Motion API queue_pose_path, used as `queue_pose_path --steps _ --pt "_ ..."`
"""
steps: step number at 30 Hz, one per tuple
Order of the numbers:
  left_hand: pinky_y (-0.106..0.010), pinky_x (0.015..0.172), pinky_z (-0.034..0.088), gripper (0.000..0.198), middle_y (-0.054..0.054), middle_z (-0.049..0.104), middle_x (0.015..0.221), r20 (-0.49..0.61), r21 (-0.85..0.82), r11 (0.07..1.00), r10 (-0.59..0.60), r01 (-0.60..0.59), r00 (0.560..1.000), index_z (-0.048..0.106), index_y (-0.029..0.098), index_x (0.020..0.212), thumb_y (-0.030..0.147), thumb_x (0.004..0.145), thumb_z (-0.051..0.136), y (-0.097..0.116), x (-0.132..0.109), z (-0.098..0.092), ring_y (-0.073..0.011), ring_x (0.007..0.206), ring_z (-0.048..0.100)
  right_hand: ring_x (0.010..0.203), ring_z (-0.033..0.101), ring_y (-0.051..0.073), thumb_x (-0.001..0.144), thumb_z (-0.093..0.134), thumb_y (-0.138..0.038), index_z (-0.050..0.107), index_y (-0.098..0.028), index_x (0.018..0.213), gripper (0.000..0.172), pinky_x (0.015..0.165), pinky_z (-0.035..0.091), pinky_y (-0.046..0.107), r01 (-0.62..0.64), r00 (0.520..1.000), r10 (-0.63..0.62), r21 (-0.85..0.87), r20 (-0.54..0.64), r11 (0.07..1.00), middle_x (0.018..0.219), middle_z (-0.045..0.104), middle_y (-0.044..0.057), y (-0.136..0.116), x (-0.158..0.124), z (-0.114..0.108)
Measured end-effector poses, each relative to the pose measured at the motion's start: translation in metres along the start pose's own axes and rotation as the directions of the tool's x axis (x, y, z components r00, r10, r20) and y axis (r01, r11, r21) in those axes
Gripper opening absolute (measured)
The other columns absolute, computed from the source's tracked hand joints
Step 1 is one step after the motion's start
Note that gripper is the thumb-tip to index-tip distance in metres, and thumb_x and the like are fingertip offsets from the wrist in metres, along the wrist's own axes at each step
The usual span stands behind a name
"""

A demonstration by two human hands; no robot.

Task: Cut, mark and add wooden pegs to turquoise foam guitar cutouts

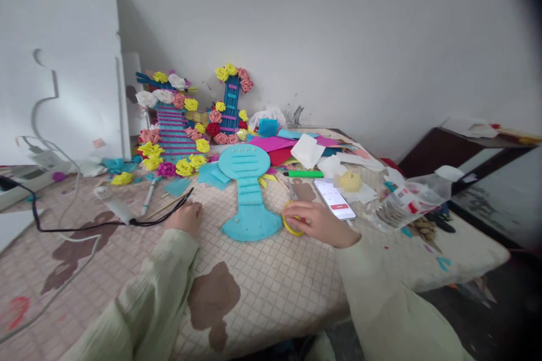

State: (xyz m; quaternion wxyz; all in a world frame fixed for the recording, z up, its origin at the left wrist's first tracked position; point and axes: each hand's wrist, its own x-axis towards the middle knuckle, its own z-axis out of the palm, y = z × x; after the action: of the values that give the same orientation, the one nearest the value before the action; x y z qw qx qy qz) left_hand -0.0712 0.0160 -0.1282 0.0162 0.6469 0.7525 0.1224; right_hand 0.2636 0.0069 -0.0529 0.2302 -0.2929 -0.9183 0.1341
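Note:
A light-blue, paper-covered shape (250, 192) with a round top, a narrow neck and a flared base lies on the table between my hands. Raised strips and small pale beads show on it. To its right, my right hand (311, 223) has its fingers on the yellow handles of a pair of scissors (292, 224), whose blades point away from me. My left hand (186, 218) rests closed on the table left of the blue shape, beside a black cable (163, 219). Whatever its curled fingers may hold is hidden.
Letter-like shapes decorated with paper flowers (175, 132) stand against the wall. Coloured paper sheets (275, 144), a green marker (305, 174), a phone (336, 200) and a plastic bottle (410, 203) lie rightward. A white glue gun (113, 206) and a pen (149, 196) lie left.

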Motion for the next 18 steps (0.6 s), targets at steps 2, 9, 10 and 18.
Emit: queue_pose_path --steps 2,9,10,18 --pt "-0.031 0.062 0.043 0.031 -0.011 0.064 0.096 -0.025 -0.003 1.0 -0.007 0.006 1.0 0.066 0.019 0.086 0.031 0.081 0.037 0.001 -0.001 0.001 -0.0246 0.08 0.061 0.09 0.06 0.017 0.088 0.047 -0.023 0.065 -0.018 0.093 0.019 0.08 0.048 0.031 0.013 0.999 -0.012 0.037 -0.035 0.999 0.097 0.066 0.007 -0.005 0.001 0.004" --pt "-0.028 0.058 0.04 0.032 -0.01 0.062 0.086 -0.213 -0.142 0.981 0.1 -0.133 0.972 0.065 0.017 0.085 0.033 0.084 0.038 0.008 -0.011 -0.006 -0.0188 0.069 0.058 0.079 0.06 0.016 0.086 0.053 -0.026 0.064 -0.019 0.082 0.014 0.073 0.046 0.029 -0.02 0.973 0.067 0.207 -0.22 0.978 0.081 0.066 0.004 -0.016 0.011 0.031" --pt "-0.026 0.058 0.041 0.031 -0.008 0.062 0.082 -0.229 -0.186 0.963 0.152 -0.196 0.962 0.064 0.018 0.084 0.034 0.084 0.039 0.014 -0.014 -0.009 -0.0157 0.065 0.057 0.073 0.059 0.015 0.085 0.054 -0.028 0.063 -0.018 0.076 0.016 0.069 0.046 0.028 -0.054 0.967 0.108 0.226 -0.23 0.973 0.074 0.065 0.003 -0.019 0.014 0.036" --pt "-0.019 0.052 0.044 0.023 0.0 0.061 0.07 -0.287 -0.49 0.721 0.397 -0.49 0.871 0.056 0.019 0.079 0.037 0.084 0.042 0.078 -0.057 -0.018 -0.0092 0.058 0.055 0.07 0.058 0.012 0.082 0.057 -0.029 0.063 -0.019 0.088 0.013 0.063 0.045 0.022 -0.127 0.957 0.218 0.401 -0.191 0.907 0.081 0.064 0.002 -0.044 0.042 0.062"
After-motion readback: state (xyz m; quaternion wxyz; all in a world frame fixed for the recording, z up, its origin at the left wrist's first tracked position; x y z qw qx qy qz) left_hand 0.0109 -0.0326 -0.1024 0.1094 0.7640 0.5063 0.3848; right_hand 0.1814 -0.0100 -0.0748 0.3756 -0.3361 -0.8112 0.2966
